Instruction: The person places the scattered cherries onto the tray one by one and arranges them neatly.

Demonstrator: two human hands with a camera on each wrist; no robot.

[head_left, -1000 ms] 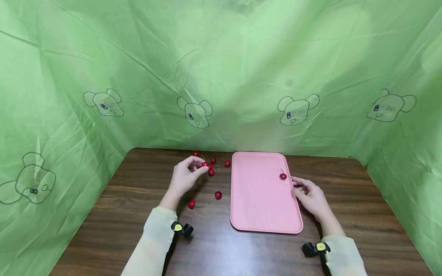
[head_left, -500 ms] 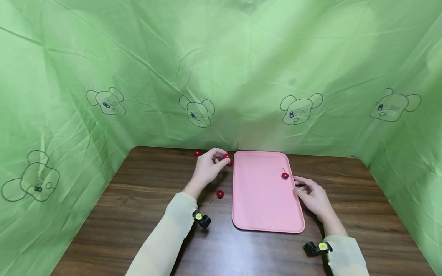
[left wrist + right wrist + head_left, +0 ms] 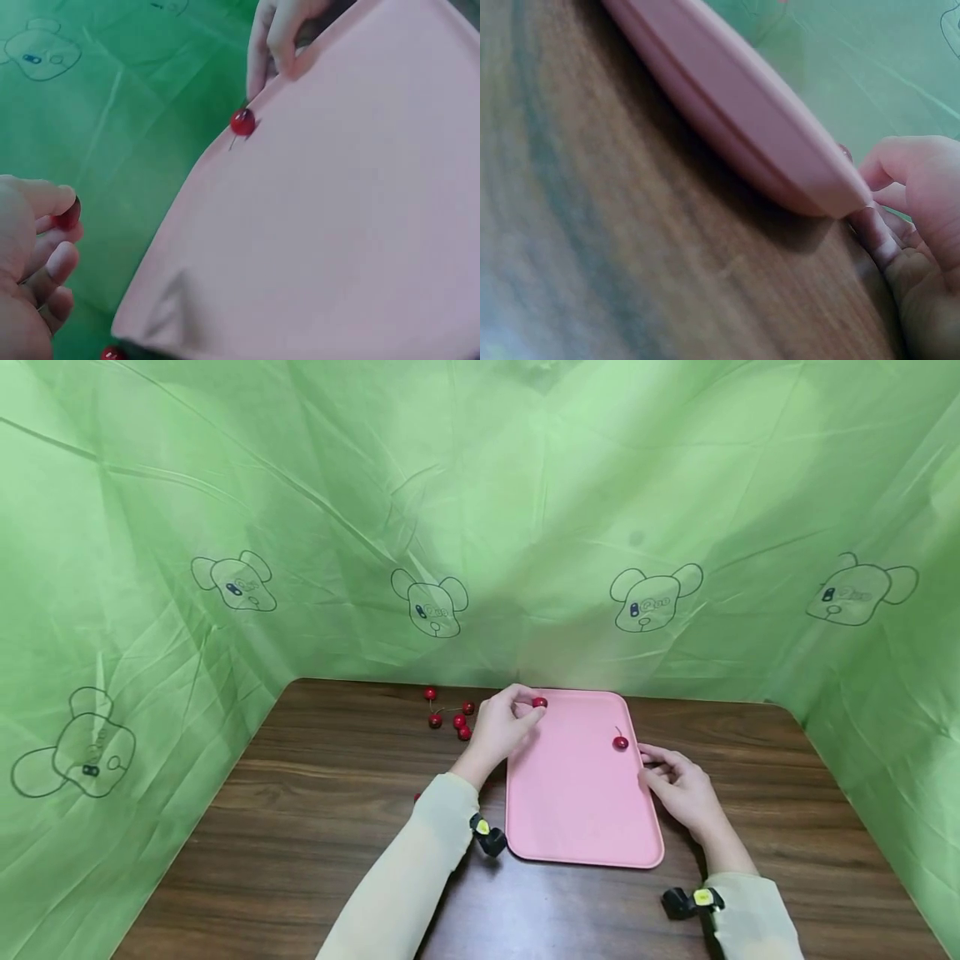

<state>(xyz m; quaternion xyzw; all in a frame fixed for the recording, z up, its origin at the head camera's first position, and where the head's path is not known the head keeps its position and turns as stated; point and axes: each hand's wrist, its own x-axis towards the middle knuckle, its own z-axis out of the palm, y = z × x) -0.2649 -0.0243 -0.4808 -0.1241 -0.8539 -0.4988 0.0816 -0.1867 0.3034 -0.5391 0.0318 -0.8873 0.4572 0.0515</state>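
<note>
Between thumb and fingertips, my left hand pinches a red cherry above the far left part of a pink tray. The left wrist view shows this held cherry with the other fingers curled below it. One cherry with a thin stem lies inside the tray near its right rim. My right hand holds that rim; in the right wrist view its thumb is at the top edge and a finger is low against the side.
Several cherries lie on the dark wooden table left of the tray. Another cherry is mostly hidden by the left sleeve. A green curtain with bear-head drawings hangs behind and at both sides.
My left hand has moved right from the group of cherries to over the tray, carrying one cherry. The right hand has stayed at the tray's rim, and the tray has not shifted noticeably.
</note>
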